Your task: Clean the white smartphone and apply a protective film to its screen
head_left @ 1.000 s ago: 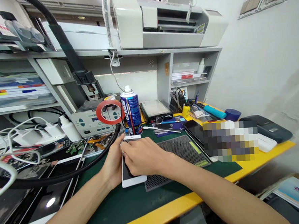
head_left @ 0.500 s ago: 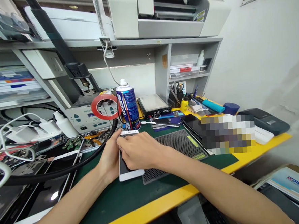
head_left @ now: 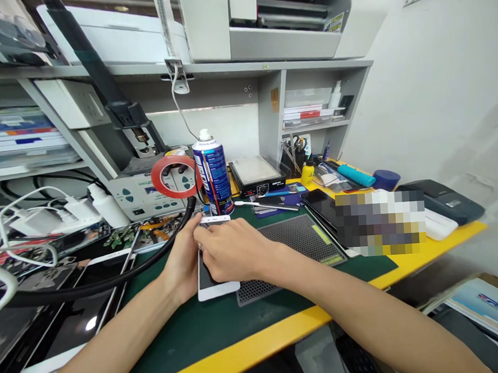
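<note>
Head view: my left hand (head_left: 181, 265) grips the white-framed phone (head_left: 219, 290) by its left side, above the green mat (head_left: 199, 333); my right hand (head_left: 232, 250) curls over the screen (head_left: 206, 276), its contents I cannot tell; a perforated pad (head_left: 296, 234) lies farther right.

Bright white light fills the room, with dark space under the table (head_left: 258, 344) and a soft shadow on the wall (head_left: 429, 96). A white spot of glare shines on a black screen (head_left: 83, 313) at left. The right hand (head_left: 231, 250) looks clear, small words on the blue can (head_left: 215, 177) look fuzzy, and square blocks hide things at right.
</note>
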A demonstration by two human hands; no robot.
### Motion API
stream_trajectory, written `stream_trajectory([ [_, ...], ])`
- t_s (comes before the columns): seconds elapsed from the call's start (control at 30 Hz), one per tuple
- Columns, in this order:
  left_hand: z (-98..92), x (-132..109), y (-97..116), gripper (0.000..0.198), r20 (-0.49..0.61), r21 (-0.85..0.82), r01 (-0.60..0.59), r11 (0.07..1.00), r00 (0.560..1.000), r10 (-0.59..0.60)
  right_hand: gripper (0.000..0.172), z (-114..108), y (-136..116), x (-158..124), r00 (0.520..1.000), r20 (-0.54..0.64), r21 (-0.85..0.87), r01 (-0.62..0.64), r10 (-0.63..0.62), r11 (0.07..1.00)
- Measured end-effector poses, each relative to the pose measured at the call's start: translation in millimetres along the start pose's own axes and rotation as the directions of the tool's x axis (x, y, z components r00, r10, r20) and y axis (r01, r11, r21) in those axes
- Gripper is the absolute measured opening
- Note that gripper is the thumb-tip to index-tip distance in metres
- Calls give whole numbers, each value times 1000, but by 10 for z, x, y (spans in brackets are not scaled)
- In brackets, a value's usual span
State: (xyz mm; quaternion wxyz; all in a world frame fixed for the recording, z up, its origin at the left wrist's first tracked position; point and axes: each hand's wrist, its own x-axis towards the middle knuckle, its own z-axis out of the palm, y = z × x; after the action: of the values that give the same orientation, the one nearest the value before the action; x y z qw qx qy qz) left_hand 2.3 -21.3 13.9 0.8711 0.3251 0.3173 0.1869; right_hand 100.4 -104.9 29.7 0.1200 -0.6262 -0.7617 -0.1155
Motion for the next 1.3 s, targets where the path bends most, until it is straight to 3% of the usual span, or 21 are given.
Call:
stream_trajectory([
  [1.1, -12, -7, 8, 30, 2, 26, 1, 1000, 1000, -1, 14, 44, 13, -2, 997, -79, -31, 25, -27, 999],
  [1.3, 50, -39, 10, 33, -57, 66, -12, 998, 998, 16, 15, 42, 7, 3, 998, -61, -26, 10, -11, 1000],
])
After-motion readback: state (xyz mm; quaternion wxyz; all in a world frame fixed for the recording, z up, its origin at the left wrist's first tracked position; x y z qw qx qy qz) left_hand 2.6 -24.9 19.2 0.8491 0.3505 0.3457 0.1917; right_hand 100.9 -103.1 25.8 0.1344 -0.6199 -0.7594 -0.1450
